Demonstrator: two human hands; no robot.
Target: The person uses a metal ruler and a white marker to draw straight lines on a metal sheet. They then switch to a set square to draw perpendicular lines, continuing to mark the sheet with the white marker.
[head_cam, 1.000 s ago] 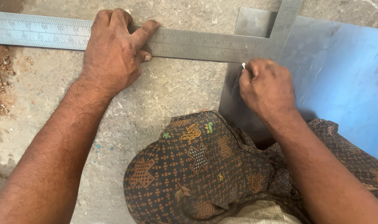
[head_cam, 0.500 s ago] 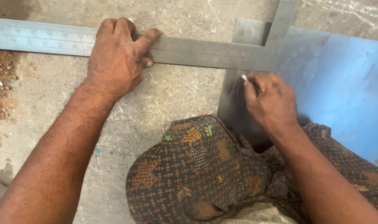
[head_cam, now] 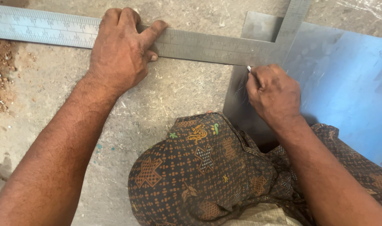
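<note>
Left hand is spread flat, pressing the long arm of the steel square onto the concrete floor. Right hand is closed around a small scriber, tip right under the square's inner corner, on the metal sheet.

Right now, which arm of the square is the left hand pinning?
The long arm, running left across the concrete; the left hand lies flat on it. The short arm runs up over the sheet, untouched.
</note>
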